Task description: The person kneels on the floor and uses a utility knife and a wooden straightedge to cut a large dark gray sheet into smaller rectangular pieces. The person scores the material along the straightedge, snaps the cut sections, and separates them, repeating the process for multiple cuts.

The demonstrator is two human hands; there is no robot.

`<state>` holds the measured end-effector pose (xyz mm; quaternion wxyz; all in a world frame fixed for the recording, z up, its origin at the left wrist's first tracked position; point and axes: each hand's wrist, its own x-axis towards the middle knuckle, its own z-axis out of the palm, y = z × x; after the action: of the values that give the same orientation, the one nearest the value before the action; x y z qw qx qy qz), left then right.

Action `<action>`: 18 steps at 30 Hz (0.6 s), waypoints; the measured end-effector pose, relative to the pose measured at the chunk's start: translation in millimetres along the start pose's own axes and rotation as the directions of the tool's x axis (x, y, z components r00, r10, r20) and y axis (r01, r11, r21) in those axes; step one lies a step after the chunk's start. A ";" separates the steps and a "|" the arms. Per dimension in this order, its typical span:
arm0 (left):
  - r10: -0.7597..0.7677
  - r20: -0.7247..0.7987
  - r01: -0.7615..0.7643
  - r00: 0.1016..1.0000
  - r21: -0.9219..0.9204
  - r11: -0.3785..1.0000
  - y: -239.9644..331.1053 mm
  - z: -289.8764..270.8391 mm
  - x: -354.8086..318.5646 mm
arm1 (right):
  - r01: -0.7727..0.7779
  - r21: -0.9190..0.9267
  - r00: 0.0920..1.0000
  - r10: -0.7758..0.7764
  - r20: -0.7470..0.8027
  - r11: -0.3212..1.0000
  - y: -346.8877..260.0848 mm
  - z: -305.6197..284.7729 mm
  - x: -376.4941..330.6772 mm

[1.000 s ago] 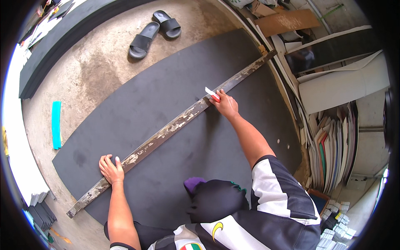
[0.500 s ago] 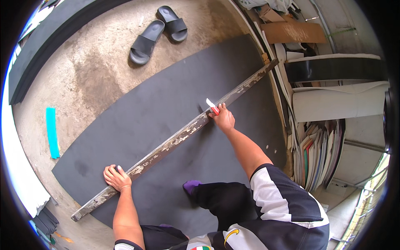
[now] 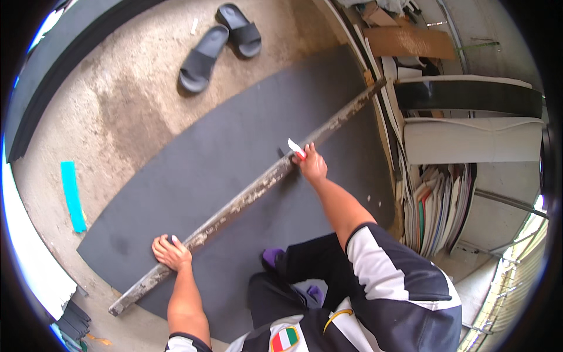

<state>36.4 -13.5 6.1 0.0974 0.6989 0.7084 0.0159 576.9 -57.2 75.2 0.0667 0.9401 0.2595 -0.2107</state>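
Observation:
My left hand (image 3: 171, 253) lies across the near-left part of a long, worn metal straightedge bar (image 3: 234, 204). Its palm presses on the bar, and its stretched fingers reach over the far edge onto a large dark grey sheet (image 3: 193, 176). Farther along to the right, my right hand (image 3: 314, 164) rests at the bar with its fingers closed around a red-handled utility knife (image 3: 300, 154). The knife's pale blade points up and away from me. Where it meets the sheet, if at all, I cannot tell. The bar runs diagonally over the sheet.
Black slide sandals (image 3: 204, 58) lie on the concrete floor beyond the sheet. A turquoise strip (image 3: 73, 196) is at the left, with a long dark foam piece (image 3: 53, 64) farther back. Stacked sheets (image 3: 440, 205) and rolled material (image 3: 475, 141) stand on the right. My purple-socked foot (image 3: 272, 257) is on the sheet.
The view has shifted slightly. My legs have moved, and a second purple sock shows more. Both hands keep about the same places on the bar, the right still with the knife.

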 end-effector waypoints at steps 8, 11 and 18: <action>0.003 -0.026 -0.003 1.000 0.010 1.000 3.3 0.4 1.3 | 0.012 -0.130 1.000 -0.014 -0.015 0.991 -4.1 -1.4 4.2; -0.011 -0.015 0.011 1.000 -0.012 1.000 5.0 -0.8 3.5 | 0.041 -0.149 0.998 -0.046 -0.031 0.988 -2.7 -1.1 5.4; -0.012 -0.023 0.011 1.000 -0.011 1.000 5.4 2.7 4.3 | 0.075 -0.120 0.994 -0.084 -0.072 0.990 3.0 1.8 7.6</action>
<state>42.2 -9.5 3.8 0.0931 0.6941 0.7133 0.0272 583.7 -56.7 70.3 0.1032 0.9309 0.3112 -0.1611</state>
